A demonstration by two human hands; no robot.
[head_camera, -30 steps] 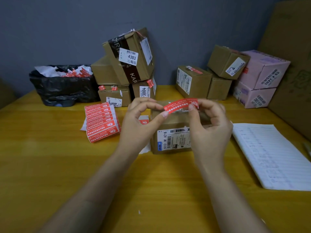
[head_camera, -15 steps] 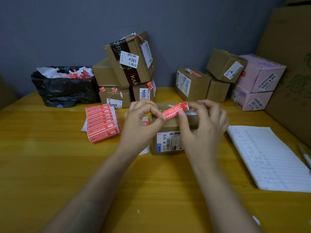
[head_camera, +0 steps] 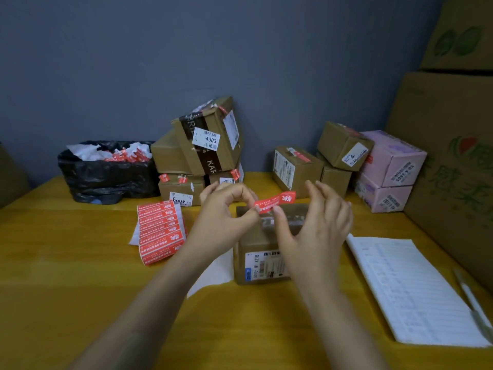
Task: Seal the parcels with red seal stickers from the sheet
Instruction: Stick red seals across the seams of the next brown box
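A small brown parcel (head_camera: pixel 262 243) with a white barcode label stands on the yellow table in front of me. My left hand (head_camera: pixel 222 218) pinches the left end of a red seal sticker (head_camera: pixel 277 201) just above the parcel's top near its left edge. The sticker's right end slants up, free in the air. My right hand (head_camera: pixel 318 231) hovers over the parcel with fingers spread and straight, its thumb tip touching the sticker's underside next to my left fingertips. The sheet of red seal stickers (head_camera: pixel 160 231) lies left of the parcel.
White backing paper (head_camera: pixel 213 273) lies by the parcel. A black bag (head_camera: pixel 106 177) of scraps sits back left, stacked brown parcels (head_camera: pixel 202 148) behind, more brown (head_camera: pixel 296 169) and pink boxes (head_camera: pixel 392 161) back right. A lined sheet (head_camera: pixel 416 289), a pen (head_camera: pixel 472 297) and large cartons (head_camera: pixel 453 161) fill the right.
The sticker came down from level in the air to the parcel's top. My right hand let go of its right end and spread its fingers; my left hand kept its pinch.
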